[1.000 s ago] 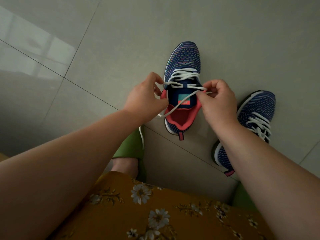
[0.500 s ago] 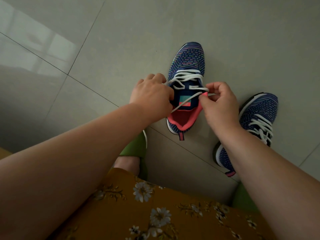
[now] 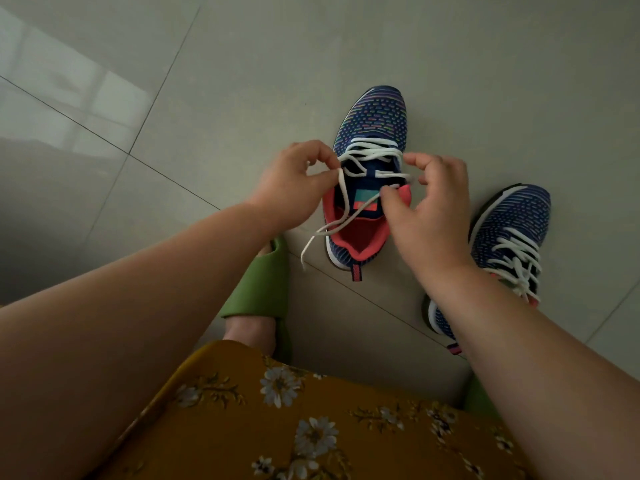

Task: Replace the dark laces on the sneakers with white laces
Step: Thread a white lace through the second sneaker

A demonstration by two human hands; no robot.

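Moved: I see the left hand (image 3: 294,183) has drawn back, pulling lace (image 3: 341,188) clear.
Hands: left pinches lace; right hand (image 3: 427,206) pinches lace too.
Sneaker (image 3: 372,133): knit, coral lining.

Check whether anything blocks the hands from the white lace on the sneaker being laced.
Nothing visible does. The left hand already pinches the white lace at the left eyelets of the sneaker, and the right hand has its fingers at the right eyelets. The loose lace end trails toward the floor.
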